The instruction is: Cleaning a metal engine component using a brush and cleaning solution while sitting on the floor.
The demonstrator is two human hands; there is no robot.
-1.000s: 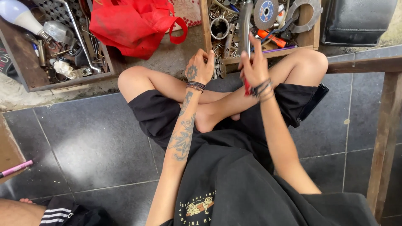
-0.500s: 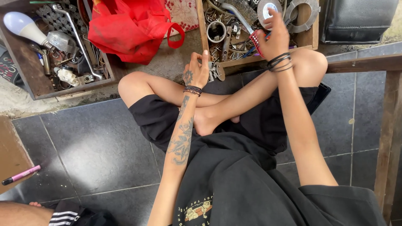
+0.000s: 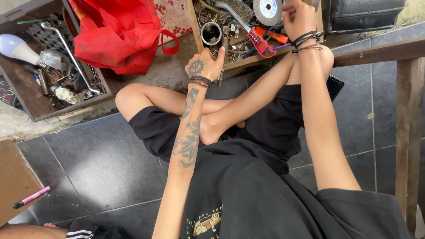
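Sitting cross-legged on a dark tiled floor (image 3: 102,168), the person wears a black shirt and black shorts, knees spread to either side. At the near left edge a pink marker (image 3: 31,197) lies on a brown board (image 3: 13,177), and someone else's sleeve with white stripes (image 3: 82,230) shows at the bottom.

The tattooed left forearm runs up the middle of the view. The left hand (image 3: 204,67), with bead bracelets at the wrist, rests at the near rim of a wooden tray (image 3: 248,59). Its fingers are curled together around a slim metal tool (image 3: 222,53) that stands nearly upright, its lower end poking out below the hand and its upper end reaching into the tray.

The right arm stretches past the right knee. The right hand (image 3: 300,17), with dark cords around the wrist, is over the far right part of the tray, next to a grey grinding disc (image 3: 268,9). Its fingers are bent and close together; what they pinch I cannot tell, since the hand's back hides it.

Inside the tray lie a red-handled tool (image 3: 260,42), a metal ring (image 3: 211,33), and a tangle of small metal parts.

Farther left sits a red bag (image 3: 117,35), and beyond it a second box (image 3: 31,104) holding a light bulb (image 3: 17,48) and a bent metal bar (image 3: 71,57). A black case (image 3: 367,15) sits at the top right, beside a wooden frame (image 3: 407,110).
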